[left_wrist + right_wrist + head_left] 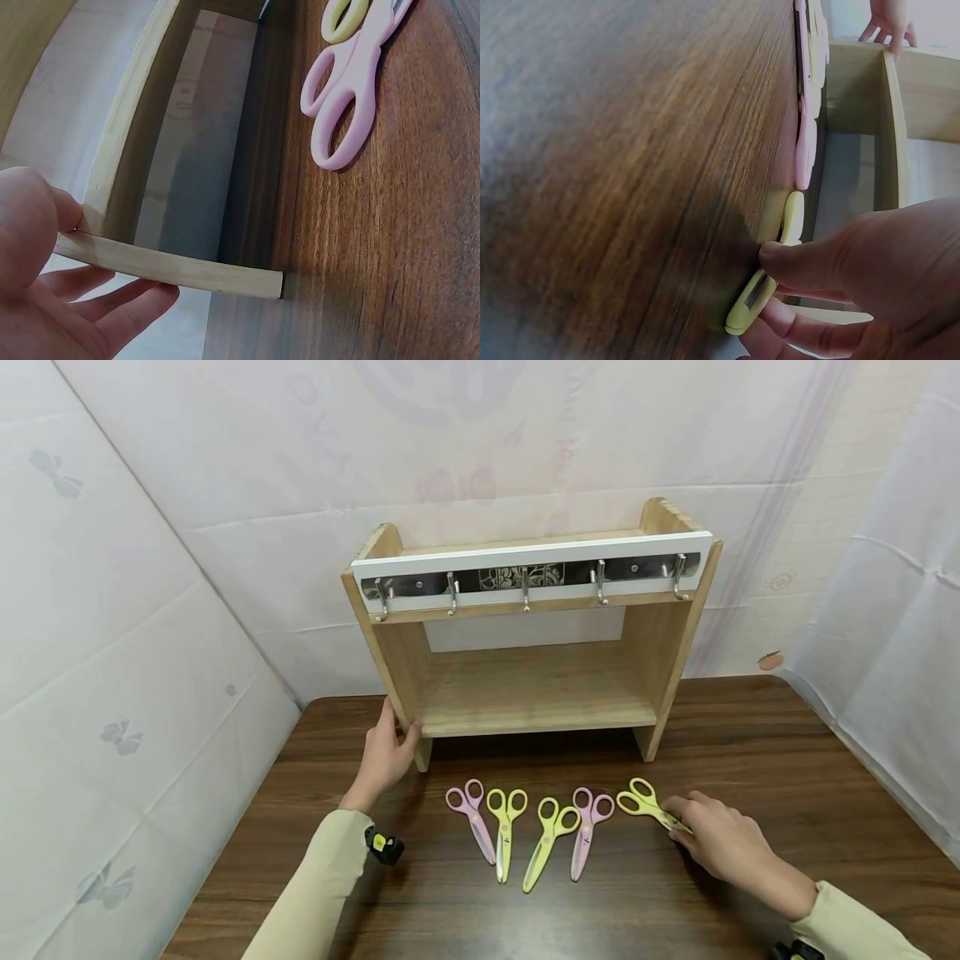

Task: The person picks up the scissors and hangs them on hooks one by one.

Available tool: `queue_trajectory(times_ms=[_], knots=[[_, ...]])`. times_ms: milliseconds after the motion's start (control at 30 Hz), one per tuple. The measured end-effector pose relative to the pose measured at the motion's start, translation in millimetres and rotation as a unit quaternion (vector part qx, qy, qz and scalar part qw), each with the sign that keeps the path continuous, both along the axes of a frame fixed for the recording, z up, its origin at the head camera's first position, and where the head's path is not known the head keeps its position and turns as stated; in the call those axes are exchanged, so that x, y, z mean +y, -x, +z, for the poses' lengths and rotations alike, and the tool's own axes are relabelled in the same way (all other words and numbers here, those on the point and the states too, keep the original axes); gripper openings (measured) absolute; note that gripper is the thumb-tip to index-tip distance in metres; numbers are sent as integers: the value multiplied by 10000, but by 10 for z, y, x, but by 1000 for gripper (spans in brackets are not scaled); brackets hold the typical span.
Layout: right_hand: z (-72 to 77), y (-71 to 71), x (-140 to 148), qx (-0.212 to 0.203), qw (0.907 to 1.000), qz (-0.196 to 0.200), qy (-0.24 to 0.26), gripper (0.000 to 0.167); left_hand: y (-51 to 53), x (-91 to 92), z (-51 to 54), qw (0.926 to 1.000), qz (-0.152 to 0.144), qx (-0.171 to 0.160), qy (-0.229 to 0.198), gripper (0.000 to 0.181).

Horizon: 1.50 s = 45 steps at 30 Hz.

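Observation:
My left hand (387, 750) grips the lower left side panel of a wooden shelf (540, 689), its thumb at the front and its fingers behind the panel's outer face. At the right, my right hand (722, 839) pinches yellow scissors (647, 802) by the blade part, thumb on one side and fingers on the other. Their handle loops point toward the shelf. To the left of them lie pink scissors (589, 831), yellow scissors (550, 843), more yellow scissors (506, 833) and pink scissors (472, 818), all with loops toward the shelf.
Across the shelf's upper front runs a white rail (465, 599) with several metal hooks (601, 583). The shelf stands on a dark wooden table (450, 918). Patterned pale cloth (225, 527) hangs behind and along both sides. Each wrist wears a black camera (385, 845).

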State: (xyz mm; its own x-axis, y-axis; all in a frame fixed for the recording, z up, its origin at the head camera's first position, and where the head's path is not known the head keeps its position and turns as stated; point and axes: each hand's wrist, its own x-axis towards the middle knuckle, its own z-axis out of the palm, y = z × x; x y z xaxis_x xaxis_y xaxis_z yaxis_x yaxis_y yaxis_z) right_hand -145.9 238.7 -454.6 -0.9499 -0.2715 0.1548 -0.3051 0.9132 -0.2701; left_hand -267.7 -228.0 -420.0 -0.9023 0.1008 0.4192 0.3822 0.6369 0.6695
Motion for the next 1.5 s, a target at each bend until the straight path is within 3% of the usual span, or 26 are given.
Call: queue_trajectory(times_ms=[200,533,733,1067,1267,1500], knots=[[27,23,0,-198,9997,-139,-19,21,-1,-2,-1,10000,13,-6,23,58],[59,69,44,-288,9994,-170,36,23,-12,13,12,9998,117,-175,-54,57],[196,101,127,156,9999,33,35,25,-26,13,8,9990,211,-366,-138,57],[686,212,242,1223,9916,-33,421,15,-27,28,1,9989,260,-322,-232,53],[998,340,271,2097,9759,189,577,19,-27,38,-6,9990,292,-264,-203,52],[1318,468,249,3227,9393,424,1085,29,-23,48,11,9994,285,-119,-147,53]])
